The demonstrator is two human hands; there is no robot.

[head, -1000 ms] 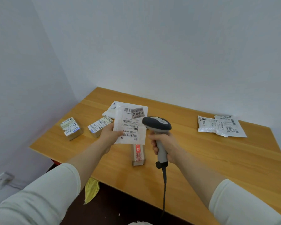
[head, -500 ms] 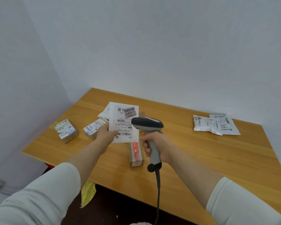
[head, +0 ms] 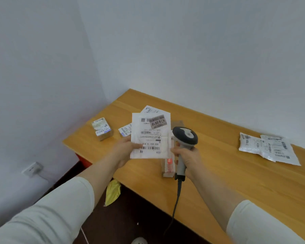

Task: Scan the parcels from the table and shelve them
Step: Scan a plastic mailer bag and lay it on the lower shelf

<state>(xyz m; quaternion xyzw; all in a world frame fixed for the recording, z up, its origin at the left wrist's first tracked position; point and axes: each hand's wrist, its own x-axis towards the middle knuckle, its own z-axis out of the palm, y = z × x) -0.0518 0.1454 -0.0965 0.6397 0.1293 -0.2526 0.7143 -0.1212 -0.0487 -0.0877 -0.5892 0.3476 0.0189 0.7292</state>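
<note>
Both hands are occupied at the centre of the frame: the left hand (head: 125, 150) pinches the lower left edge of a white flat parcel (head: 151, 136), held label up above the counter (head: 218, 173). The right hand (head: 187, 157) is wrapped round the grip of a corded scanner (head: 184, 136) just right of the parcel. A small labelled box (head: 102, 128) sits on the counter at centre left, and white pouches (head: 268, 148) lie at the right.
</note>
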